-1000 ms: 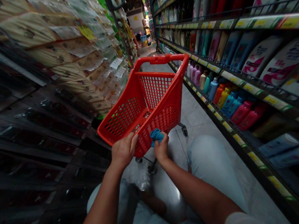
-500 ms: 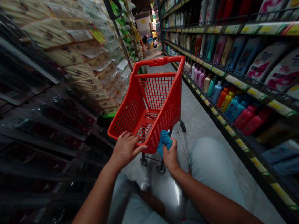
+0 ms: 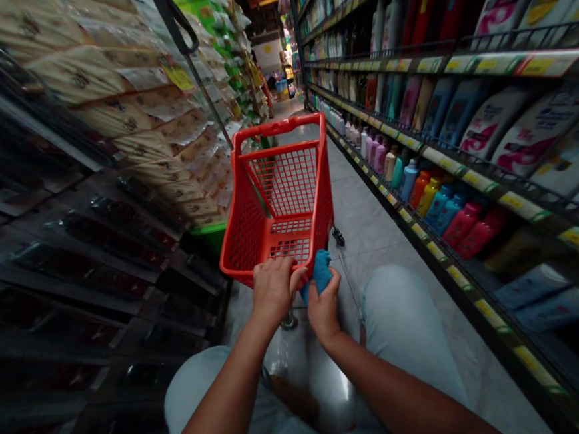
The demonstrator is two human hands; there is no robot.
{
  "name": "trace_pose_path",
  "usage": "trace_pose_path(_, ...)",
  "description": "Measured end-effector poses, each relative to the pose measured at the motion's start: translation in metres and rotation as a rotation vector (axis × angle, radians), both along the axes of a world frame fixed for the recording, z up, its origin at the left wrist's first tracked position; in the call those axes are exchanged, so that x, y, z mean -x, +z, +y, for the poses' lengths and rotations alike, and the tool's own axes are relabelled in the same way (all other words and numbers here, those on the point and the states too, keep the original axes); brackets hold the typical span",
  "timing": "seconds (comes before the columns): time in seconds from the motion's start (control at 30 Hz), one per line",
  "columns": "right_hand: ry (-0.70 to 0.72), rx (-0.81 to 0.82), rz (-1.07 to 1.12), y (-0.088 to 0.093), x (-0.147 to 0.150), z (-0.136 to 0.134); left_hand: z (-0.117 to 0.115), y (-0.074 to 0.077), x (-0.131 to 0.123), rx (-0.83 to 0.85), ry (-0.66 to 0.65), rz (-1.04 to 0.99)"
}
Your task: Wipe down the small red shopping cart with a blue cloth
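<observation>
At the centre of the view, where the clock's hands would meet, stands one red shopping cart (image 3: 324, 210); two of its wheels show clearly, one (image 3: 338, 236) just past three o'clock, the other (image 3: 289, 320) at six.

Two hands are at its near end. At six o'clock the left hand (image 3: 274, 289) clasps the near rim, four fingers side by side and curled over it, thumb set apart toward the right. At five o'clock the right hand (image 3: 325, 307) pinches one blue cloth (image 3: 321, 270) between thumb and fingers, the cloth against the cart's near right corner. Two jean-clad knees flank the work, one (image 3: 403, 306) at four o'clock, one (image 3: 201, 377) at seven.

Between two and three o'clock, the low shelf holds one orange bottle (image 3: 419, 189) and one yellow bottle (image 3: 428, 197), then two turquoise bottles (image 3: 439, 203) and, at three, two deep pink bottles (image 3: 462, 224). Just past three, two pale blue bottles (image 3: 532, 286) lie tilted.

Toward ten o'clock rise beige packs (image 3: 127, 117), too many and too blurred to count, with one dark looped handle (image 3: 172, 17) between ten and eleven.
</observation>
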State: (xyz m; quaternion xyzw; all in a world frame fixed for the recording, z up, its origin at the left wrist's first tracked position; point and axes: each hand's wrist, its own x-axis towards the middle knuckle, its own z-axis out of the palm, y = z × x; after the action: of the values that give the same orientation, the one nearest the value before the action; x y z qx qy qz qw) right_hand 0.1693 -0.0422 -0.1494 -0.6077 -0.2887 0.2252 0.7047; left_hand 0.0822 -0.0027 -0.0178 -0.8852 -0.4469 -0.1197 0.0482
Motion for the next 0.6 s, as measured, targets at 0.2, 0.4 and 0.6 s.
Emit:
trace_pose_path(0.2,-0.015,0.032,-0.013,-0.005,-0.029,0.011,0.023,0.021,0.027,0.048,-0.091,0.032)
trace_pose_path(0.4,-0.018,0.001,-0.017,0.001,-0.007,0.023,0.035,0.018,0.04,0.021,0.064,0.063)
trace_pose_path(0.6,-0.069,0.015,-0.011,-0.001,-0.027,0.037,0.033,0.014,0.025,0.045,0.037,0.072)
